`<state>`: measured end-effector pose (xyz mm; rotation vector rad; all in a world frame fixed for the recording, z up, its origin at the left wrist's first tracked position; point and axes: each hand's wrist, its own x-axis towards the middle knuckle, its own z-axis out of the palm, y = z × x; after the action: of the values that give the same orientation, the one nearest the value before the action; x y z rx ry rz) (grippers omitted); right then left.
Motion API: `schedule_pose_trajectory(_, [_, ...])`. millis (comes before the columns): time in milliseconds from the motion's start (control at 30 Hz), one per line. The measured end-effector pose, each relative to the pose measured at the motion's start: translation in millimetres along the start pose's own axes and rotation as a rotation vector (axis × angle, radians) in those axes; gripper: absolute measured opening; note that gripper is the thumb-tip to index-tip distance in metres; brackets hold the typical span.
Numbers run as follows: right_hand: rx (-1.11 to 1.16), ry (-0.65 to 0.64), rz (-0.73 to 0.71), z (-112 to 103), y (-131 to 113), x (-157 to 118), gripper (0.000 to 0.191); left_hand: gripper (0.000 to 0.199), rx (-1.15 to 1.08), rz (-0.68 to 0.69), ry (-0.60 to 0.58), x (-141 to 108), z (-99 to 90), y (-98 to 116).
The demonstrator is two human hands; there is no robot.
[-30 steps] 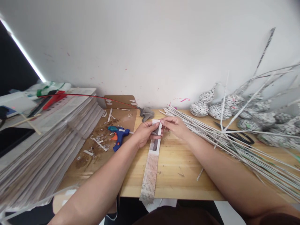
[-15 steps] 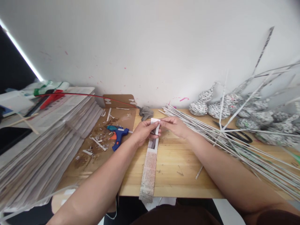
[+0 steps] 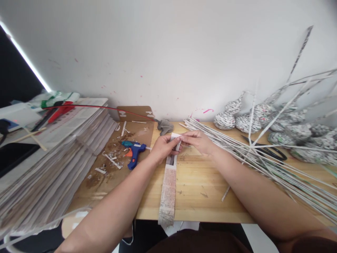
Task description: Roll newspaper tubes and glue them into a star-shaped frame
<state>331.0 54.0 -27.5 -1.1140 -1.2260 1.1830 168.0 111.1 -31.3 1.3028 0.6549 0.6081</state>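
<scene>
A long strip of newspaper point(image 3: 167, 191) runs from my fingers down over the table's front edge. My left hand point(image 3: 166, 147) is closed around its upper end, thumb on top and fingers beneath. At the strip's top right corner, my right hand point(image 3: 195, 141) pinches the paper edge between thumb and fingertips. Both hands touch there, above the wooden table point(image 3: 195, 196). Just behind them lies a crumpled grey cloth point(image 3: 164, 126). Left of my left hand, a blue glue gun point(image 3: 135, 154) rests on a stained brown board point(image 3: 86, 186).
A tall stack of newspaper sheets point(image 3: 63, 151) fills the left side. On the right lies a bundle of rolled paper sticks point(image 3: 273, 172), with black scissors point(image 3: 271, 152) behind. Woven paper gourd shapes point(image 3: 247, 123) stand against the wall. Paper scraps point(image 3: 112, 161) litter the board.
The view has shifted slightly, so the scene sits a little further right. Both hands keep hold of the newspaper strip at its top end, with hardly any movement.
</scene>
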Motion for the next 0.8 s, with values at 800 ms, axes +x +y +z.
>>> schedule_pose_trajectory(800, [0.046,0.157,0.09,1.4,5.7,3.5,0.028,0.033,0.02,-0.016,-0.007,-1.1,1.1,2.0])
